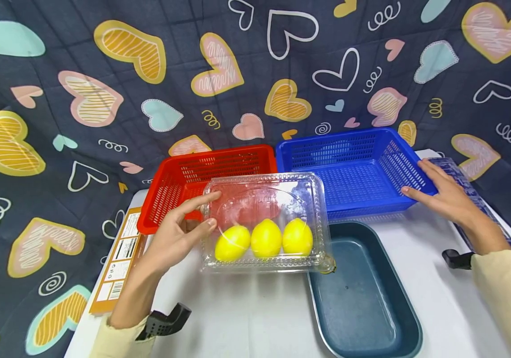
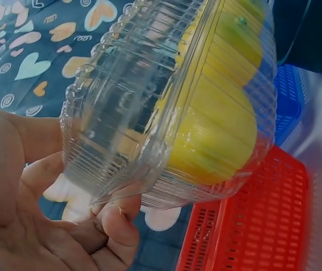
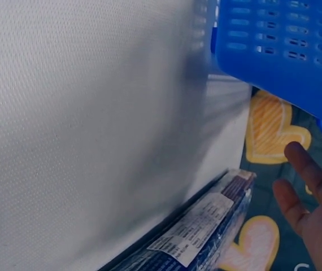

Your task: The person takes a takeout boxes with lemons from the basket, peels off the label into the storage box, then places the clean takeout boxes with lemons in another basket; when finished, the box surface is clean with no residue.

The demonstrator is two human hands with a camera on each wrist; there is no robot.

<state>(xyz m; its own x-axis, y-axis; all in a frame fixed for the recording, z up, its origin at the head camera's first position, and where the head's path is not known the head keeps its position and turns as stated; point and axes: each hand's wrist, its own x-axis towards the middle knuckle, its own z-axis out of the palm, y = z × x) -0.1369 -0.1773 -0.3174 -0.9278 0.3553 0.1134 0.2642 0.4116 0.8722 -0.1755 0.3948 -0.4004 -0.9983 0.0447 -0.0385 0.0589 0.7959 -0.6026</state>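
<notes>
My left hand [image 1: 179, 231] grips a clear plastic clamshell box [image 1: 264, 186] by its left end, raised above the table and tilted toward the head camera. Three yellow lemons [image 1: 266, 238] sit in a row along its lower side. In the left wrist view, thumb and fingers hold the box's ribbed edge, and a lemon [image 2: 214, 132] presses near the wall. At the right corner of the blue basket [image 1: 354, 181], my right hand [image 1: 450, 196] rests with its thumb and index finger extended against it. The right wrist view shows other fingers [image 3: 305, 169] straight and loose.
A red basket [image 1: 148, 211] stands behind the box. In front of the blue basket lies a dark teal tub [image 1: 358, 298]. An orange-and-white carton [image 1: 119, 261] lies at the left table edge, a blue printed packet [image 1: 466, 186] at the right. Heart-patterned cloth [image 1: 255, 69] hangs behind.
</notes>
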